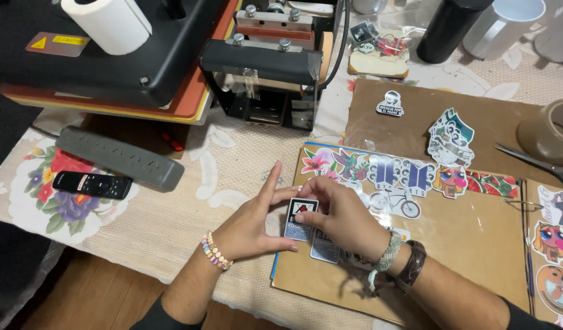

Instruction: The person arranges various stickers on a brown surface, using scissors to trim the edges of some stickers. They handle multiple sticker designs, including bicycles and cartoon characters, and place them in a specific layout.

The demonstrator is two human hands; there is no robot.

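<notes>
Two hands on one little sticker here, so it's a close-quarters job. The rectangular sticker (300,219), dark with a white square patch near its top, sits at the left edge of a brown kraft-paper notebook (477,244), standing tall rather than wide, its long axis running away from the person toward the row of colourful stickers (404,174) along the top of the page.

The right hand (339,214) comes in from the right and is the one actually on it: fingertips curled down and pinching/pressing the sticker's upper right part, thumb seemingly tucked under near the middle. The left hand (254,223) is just beside it on the left, fingers held straight and close together like a flat blade, index pointing up and away, thumb reaching across under the sticker's bottom edge. It looks to touch the sticker's left side, though I can't tell whether it grips or just steadies.

A second grey sticker (325,249) lies just below and right, partly under the right wrist.

Off to the left on the lace tablecloth (190,208): a grey power strip (119,157) and a black remote (92,184). A heat press (141,55) takes up the back, with a tape roll (547,131) and scissors (532,160) at the far right.
</notes>
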